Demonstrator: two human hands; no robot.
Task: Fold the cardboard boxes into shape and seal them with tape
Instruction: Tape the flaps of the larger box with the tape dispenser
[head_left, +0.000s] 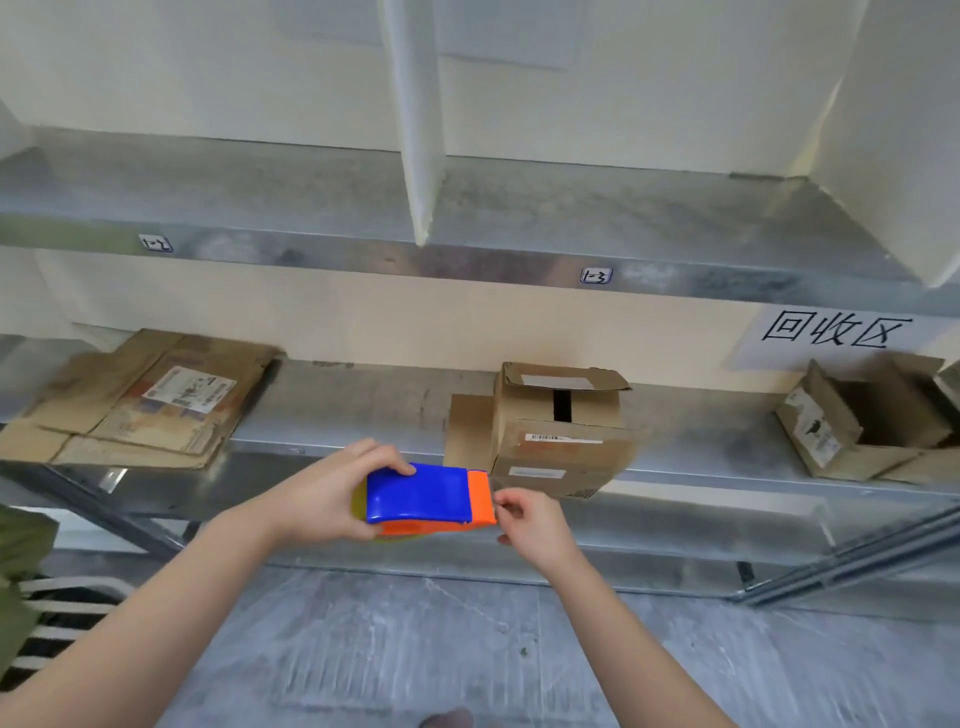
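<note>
Shelf (363, 410) behind — left hand (322, 493) grips blue tape dispenser (421, 493); right hand (530, 519) seemingly pinches its orange end.

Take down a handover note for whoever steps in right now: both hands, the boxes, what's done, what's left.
Left hand grips the tape dispenser; right hand pinches at its orange end.
On the shelf: middle box folded into shape, a gap between its flaps, no tape seen; flattened cardboard at left; open box at right.
Done: middle box shaped.
Left: tape it, then fold and seal the rest.
</note>
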